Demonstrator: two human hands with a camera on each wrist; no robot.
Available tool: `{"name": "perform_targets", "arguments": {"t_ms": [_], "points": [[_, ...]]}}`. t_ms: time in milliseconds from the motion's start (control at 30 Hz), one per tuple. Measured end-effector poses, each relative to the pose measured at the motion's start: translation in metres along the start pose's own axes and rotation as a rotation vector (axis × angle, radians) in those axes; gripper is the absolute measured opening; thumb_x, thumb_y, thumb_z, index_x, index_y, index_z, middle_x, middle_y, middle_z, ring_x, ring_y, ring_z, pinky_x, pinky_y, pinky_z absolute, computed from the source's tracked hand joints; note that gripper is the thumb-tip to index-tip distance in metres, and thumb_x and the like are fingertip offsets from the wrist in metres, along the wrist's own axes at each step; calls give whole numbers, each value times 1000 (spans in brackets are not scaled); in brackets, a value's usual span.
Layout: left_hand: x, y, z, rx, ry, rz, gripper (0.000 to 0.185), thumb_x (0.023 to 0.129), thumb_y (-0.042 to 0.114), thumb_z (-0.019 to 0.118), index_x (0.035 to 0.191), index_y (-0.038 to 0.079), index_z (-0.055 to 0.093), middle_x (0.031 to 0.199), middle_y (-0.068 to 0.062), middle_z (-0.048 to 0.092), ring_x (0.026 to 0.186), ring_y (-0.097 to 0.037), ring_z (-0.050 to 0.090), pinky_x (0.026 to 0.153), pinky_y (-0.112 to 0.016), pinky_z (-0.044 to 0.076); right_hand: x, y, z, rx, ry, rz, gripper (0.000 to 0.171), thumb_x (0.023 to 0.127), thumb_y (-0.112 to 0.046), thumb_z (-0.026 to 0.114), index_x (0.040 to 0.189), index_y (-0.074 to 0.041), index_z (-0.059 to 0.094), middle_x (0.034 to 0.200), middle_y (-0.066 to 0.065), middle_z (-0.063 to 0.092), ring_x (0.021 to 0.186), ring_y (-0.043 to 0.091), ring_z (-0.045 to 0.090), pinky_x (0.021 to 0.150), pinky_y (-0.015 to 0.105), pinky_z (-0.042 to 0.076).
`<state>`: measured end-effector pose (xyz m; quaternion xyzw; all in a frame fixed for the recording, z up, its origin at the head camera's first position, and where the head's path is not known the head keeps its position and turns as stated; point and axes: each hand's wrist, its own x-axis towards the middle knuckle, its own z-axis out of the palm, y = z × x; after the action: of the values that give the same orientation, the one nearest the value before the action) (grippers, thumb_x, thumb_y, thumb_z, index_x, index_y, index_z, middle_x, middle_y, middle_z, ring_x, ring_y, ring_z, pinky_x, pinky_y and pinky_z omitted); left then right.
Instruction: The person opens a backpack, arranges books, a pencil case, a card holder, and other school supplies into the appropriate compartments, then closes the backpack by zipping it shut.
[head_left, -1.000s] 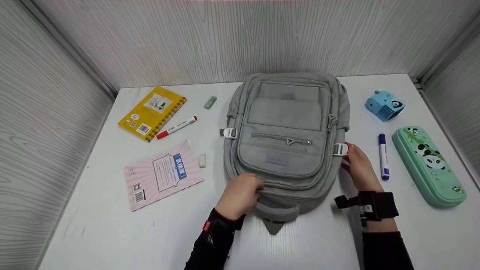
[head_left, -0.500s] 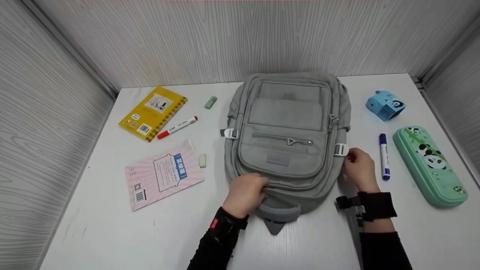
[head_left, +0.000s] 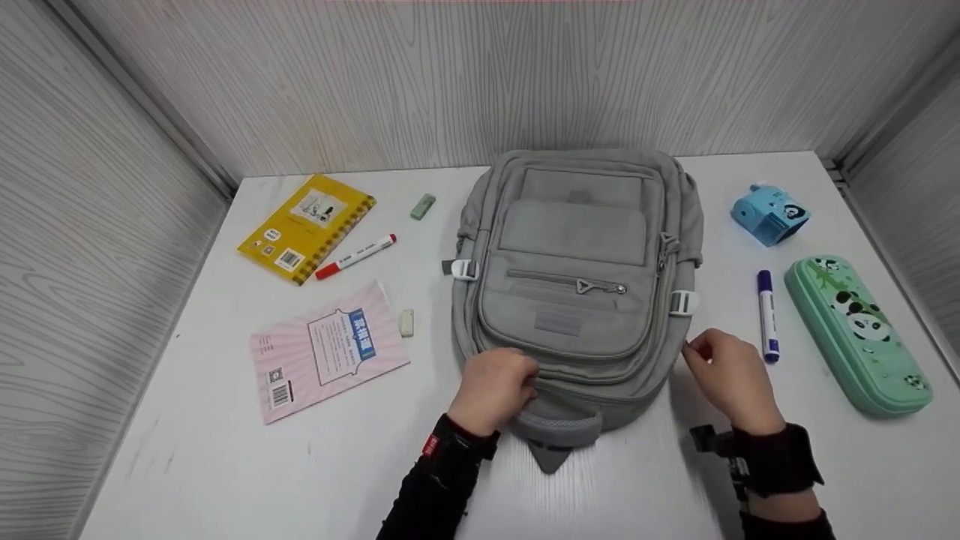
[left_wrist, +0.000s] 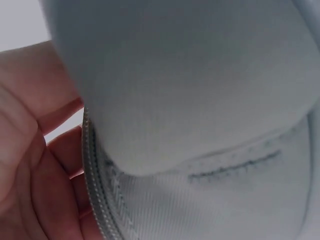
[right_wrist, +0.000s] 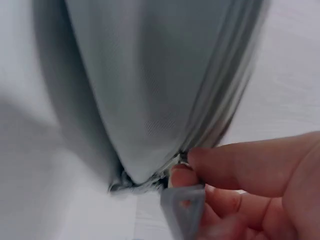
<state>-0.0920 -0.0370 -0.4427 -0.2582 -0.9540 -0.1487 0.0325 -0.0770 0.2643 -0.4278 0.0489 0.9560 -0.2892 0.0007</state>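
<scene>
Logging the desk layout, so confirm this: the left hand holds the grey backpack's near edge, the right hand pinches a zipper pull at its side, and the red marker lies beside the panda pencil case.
Wrong marker: the head view shows the blue marker beside the panda pencil case; the red marker lies by the yellow notebook. The left hand on the grey backpack and the right hand pinching the zipper pull stand.

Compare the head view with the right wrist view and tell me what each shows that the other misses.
Only the head view shows the left hand gripping the near end of the backpack, plus the yellow book, pink booklet, red marker, blue marker, pencil case and sharpener on the table.

Only the right wrist view shows, close up, the grey zipper pull pinched at the bag's edge.

Both show the right hand at the grey backpack's side.
</scene>
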Motion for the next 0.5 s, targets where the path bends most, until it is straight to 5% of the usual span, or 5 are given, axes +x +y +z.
{"name": "perform_targets", "arguments": {"t_ms": [233, 500], "points": [[-1, 0, 1, -9, 51, 36, 17, 69, 19, 84, 66, 18, 67, 70, 5, 68, 67, -14, 67, 53, -28, 48, -27, -17, -6, -38, -44, -28, 20, 94, -12, 59, 76, -4, 63, 63, 2, 52, 58, 14, 44, 53, 25, 33], [-1, 3, 6, 24, 144, 69, 17, 68, 23, 85, 69, 19, 68, 71, 5, 68, 67, -14, 68, 54, -30, 50, -52, -55, 4, -102, -107, -102, 22, 90, -10, 64, 69, -11, 57, 61, -2, 50, 56, 12, 43, 53, 26, 34]]}}
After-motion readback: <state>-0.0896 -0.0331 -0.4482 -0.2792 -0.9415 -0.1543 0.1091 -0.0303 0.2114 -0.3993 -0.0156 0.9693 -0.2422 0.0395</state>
